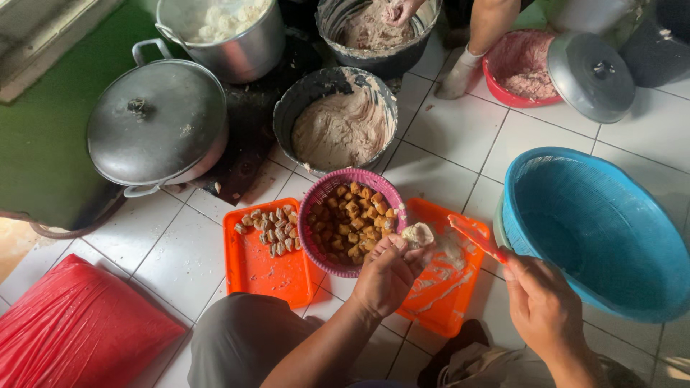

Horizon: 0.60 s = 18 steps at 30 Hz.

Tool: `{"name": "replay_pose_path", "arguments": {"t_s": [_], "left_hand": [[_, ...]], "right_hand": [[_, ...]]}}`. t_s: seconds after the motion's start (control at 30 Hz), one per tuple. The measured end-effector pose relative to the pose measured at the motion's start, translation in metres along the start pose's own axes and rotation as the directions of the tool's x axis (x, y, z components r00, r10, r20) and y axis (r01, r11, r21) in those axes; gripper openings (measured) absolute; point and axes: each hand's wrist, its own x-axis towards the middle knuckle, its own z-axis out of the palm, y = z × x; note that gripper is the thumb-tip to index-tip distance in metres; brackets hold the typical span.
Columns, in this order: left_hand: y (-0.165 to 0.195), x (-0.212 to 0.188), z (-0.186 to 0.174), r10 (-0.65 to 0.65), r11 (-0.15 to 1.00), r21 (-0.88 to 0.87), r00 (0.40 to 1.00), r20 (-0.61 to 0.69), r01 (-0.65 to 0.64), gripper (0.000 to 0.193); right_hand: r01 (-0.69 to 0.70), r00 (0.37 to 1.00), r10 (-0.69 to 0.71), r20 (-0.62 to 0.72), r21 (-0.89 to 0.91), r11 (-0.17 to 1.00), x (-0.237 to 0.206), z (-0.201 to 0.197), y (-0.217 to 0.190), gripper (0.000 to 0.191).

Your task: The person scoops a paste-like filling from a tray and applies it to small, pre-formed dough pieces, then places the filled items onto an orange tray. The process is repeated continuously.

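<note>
Head view, left hand: the left hand (pixel 384 276) is closed around a piece of tofu (pixel 417 234) smeared with pale paste, held just over the rim of the pink basket (pixel 314 241).
Head view, right hand: the right hand (pixel 543 305) grips an orange spatula (pixel 476 237) by its handle; the paste-coated blade points toward the tofu piece, not quite touching it.
Pink basket: holds many brown fried tofu cubes and sits on the floor between two orange trays.
Left orange tray (pixel 266 269): carries a small cluster of filled pieces.
Right orange tray (pixel 445 302): streaked with paste (partly hidden by the hands).
Grey bucket (pixel 338 118): just behind the basket, full of pale paste.
Blue basket (pixel 600 230): beside the right hand.
Lidded pot (pixel 158 122): far left, well apart.
Background: another person's hand (pixel 399 11) rests in a second tub of paste.
</note>
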Motion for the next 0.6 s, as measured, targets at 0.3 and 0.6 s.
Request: {"name": "replay_pose_path", "arguments": {"t_s": [0.3, 0.6], "left_hand": [[-0.001, -0.008, 0.002, -0.16, 0.987, 0.031, 0.987, 0.006, 0.159, 0.019], [-0.007, -0.004, -0.011, -0.03, 0.999, 0.037, 0.975, 0.219, 0.022, 0.013]], "right_hand": [[0.004, 0.991, -0.025, 0.132, 0.156, 0.988, -0.001, 0.002, 0.003, 0.022], [-0.087, 0.981, 0.04, 0.19, 0.247, 0.965, -0.002, 0.004, 0.002, 0.024]]}}
